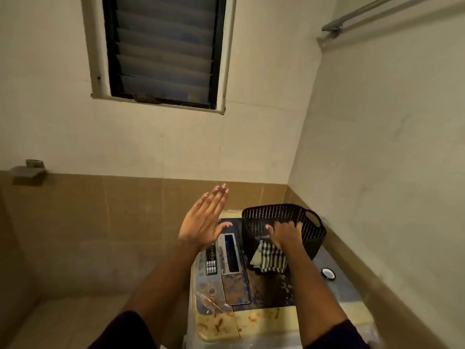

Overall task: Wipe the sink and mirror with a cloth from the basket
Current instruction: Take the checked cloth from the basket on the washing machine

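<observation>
A black perforated basket (pixel 312 224) stands on top of a washing machine in the right corner. A black-and-white striped cloth (pixel 273 256) hangs over the basket's near rim. My right hand (pixel 285 234) reaches into the basket from above, fingers curled down over the cloth, which trails out below the palm. My left hand (pixel 202 222) hovers flat in the air to the left of the basket, fingers straight and together, holding nothing. No sink or mirror is in view.
The washing machine (pixel 226 288) has a worn, stained lid and a control panel (pixel 211 260) at its left. A small round white cap (pixel 328 273) lies right of the basket. A louvred window (pixel 163 51) is above, a metal rail (pixel 357 13) top right, tiled walls all round.
</observation>
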A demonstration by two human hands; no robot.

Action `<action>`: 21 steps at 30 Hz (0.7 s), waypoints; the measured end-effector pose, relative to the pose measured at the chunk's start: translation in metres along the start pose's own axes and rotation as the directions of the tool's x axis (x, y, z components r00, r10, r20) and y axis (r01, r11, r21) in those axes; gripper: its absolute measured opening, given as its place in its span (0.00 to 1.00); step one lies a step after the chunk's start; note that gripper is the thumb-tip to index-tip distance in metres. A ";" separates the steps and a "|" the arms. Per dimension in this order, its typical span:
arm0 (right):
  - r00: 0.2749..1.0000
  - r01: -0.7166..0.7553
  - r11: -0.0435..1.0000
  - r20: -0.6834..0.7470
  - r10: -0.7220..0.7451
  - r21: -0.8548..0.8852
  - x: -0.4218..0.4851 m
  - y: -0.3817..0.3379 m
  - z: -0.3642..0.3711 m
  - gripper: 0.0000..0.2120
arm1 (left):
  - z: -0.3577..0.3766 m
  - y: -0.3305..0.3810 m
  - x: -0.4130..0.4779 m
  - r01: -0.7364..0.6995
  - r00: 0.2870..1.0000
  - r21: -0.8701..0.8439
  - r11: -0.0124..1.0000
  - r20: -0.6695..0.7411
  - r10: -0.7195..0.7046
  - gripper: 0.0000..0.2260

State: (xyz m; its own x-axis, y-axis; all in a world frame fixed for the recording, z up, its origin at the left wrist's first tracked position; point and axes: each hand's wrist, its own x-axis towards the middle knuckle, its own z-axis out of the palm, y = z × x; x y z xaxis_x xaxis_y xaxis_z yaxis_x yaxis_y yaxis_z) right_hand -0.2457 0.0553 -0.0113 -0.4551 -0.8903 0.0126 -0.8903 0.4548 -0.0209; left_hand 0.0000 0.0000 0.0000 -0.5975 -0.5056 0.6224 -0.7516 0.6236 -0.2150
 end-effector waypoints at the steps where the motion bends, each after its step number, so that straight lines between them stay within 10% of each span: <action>1: 0.998 -0.044 0.998 0.043 0.046 -0.039 0.005 0.004 0.006 0.28 | 0.003 0.004 0.001 -0.020 1.000 0.002 1.000 0.006 0.020 0.35; 8: 0.963 -0.165 0.973 0.237 0.124 0.159 0.042 0.015 0.040 0.26 | 0.025 0.006 -0.015 -0.045 0.989 0.017 0.999 0.142 0.043 0.34; 17: 0.975 -0.022 0.927 -0.199 0.103 0.374 0.002 -0.015 0.001 0.09 | 0.011 0.002 -0.040 0.164 0.978 -0.173 0.971 0.156 -0.137 0.33; 21: 0.911 0.154 0.923 -0.413 0.006 0.353 -0.032 -0.050 -0.016 0.15 | -0.004 0.003 -0.055 0.543 0.839 -0.611 0.576 0.362 -0.406 0.33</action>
State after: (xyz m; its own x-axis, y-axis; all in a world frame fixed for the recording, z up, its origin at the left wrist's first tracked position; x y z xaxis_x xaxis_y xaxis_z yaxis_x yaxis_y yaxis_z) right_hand -0.1866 0.0612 0.0053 -0.4252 -0.7994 0.4244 -0.8873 0.2756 -0.3699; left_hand 0.0316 0.0319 -0.0316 -0.2973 -0.8934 0.3368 -0.5866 0.4493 0.6738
